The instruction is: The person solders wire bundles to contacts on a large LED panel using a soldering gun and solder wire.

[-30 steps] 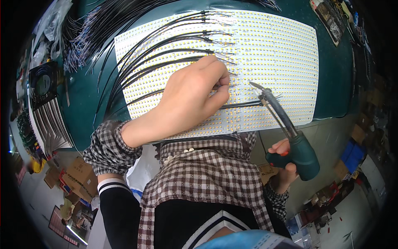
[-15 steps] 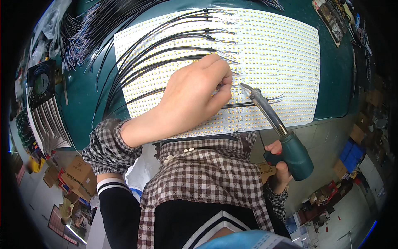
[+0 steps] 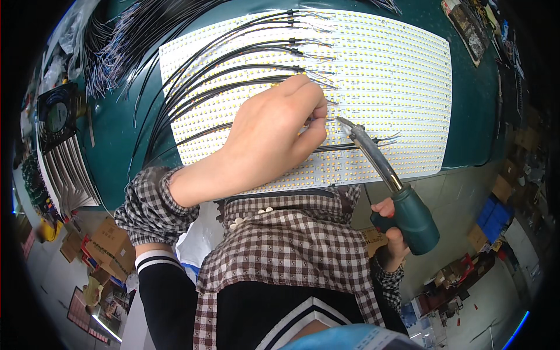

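A white LED board [image 3: 396,81], dotted with rows of small yellow chips, lies across the bench. Over its middle, my left hand [image 3: 265,128] is closed in a pinch on the end of a black cable; thin bare-ended wires poke out past the fingertips. My right hand [image 3: 398,242] grips the green handle of a soldering gun [image 3: 415,221]. The gun's bent metal tip reaches up and left to the board, just right of the pinched wires. Whether it touches them I cannot tell. Several black cables [image 3: 233,55] fan over the board's left half, their split ends along the middle.
A thick bundle of black cables [image 3: 125,44] with coloured ends lies on the green bench mat [image 3: 119,154] at the far left. A black fan [image 3: 58,115] stands at the left edge. At the far right lies a worn flat block [image 3: 465,32]. Cardboard boxes [image 3: 111,248] stand on the floor.
The soldering gun has edged very slightly left, its tip still beside the pinched wires. My left hand keeps its place and grip.
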A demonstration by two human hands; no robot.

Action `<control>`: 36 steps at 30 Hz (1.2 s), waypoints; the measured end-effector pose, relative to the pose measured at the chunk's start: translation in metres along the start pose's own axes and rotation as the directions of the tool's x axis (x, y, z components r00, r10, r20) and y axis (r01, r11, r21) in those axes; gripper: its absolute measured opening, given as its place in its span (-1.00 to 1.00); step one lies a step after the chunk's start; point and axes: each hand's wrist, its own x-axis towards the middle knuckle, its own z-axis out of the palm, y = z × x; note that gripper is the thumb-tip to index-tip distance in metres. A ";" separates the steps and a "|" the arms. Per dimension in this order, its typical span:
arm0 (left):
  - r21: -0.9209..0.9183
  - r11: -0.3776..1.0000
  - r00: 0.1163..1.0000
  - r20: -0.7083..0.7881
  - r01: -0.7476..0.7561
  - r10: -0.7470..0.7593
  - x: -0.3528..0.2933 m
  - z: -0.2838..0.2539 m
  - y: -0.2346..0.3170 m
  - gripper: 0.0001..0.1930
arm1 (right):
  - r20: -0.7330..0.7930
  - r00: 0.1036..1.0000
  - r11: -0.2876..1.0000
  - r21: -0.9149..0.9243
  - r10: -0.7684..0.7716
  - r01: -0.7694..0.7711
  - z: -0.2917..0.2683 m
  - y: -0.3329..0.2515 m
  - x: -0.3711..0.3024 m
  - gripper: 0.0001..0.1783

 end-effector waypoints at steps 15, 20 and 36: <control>-0.043 0.999 0.999 -0.028 0.027 -0.028 -0.001 0.002 0.001 -0.89 | -0.015 0.999 1.000 0.008 -0.030 0.030 -0.001 -0.002 0.002 -0.38; -0.008 1.000 0.999 -0.036 0.012 -0.012 -0.001 0.004 0.000 -0.89 | -0.029 1.000 1.000 0.017 0.001 0.000 -0.001 -0.004 0.001 -0.36; 0.001 1.000 0.999 -0.045 0.014 -0.014 -0.001 0.004 0.001 -0.86 | -0.023 0.999 1.000 0.003 0.028 -0.027 -0.004 0.004 -0.006 -0.26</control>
